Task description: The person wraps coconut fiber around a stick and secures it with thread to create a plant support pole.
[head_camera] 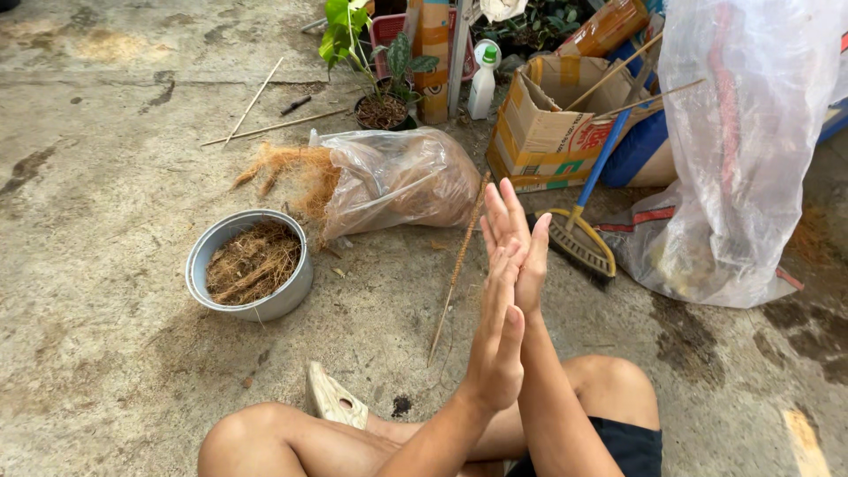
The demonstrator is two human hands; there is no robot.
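My left hand (496, 340) and my right hand (519, 238) are pressed palm to palm in front of me, fingers stretched upward, with nothing visible between them. They hover above the concrete floor and my crossed bare legs (265, 442). Just beyond my hands a thin stick wrapped in brown fibre (458, 265) lies on the floor. To the left stands a round metal pot (291, 296) filled with brown coconut fibre (252, 263). Behind it lies a clear plastic bag (397, 177) stuffed with the same fibre, some spilling out at its left end.
A small broom with a blue handle (583, 238) lies right of my hands. A cardboard box (548, 119), a large clear plastic sack (733, 150), a potted plant (382, 102), a white spray bottle (482, 81) and thin bamboo sticks (265, 128) sit at the back. A sandal (334, 397) rests by my knee.
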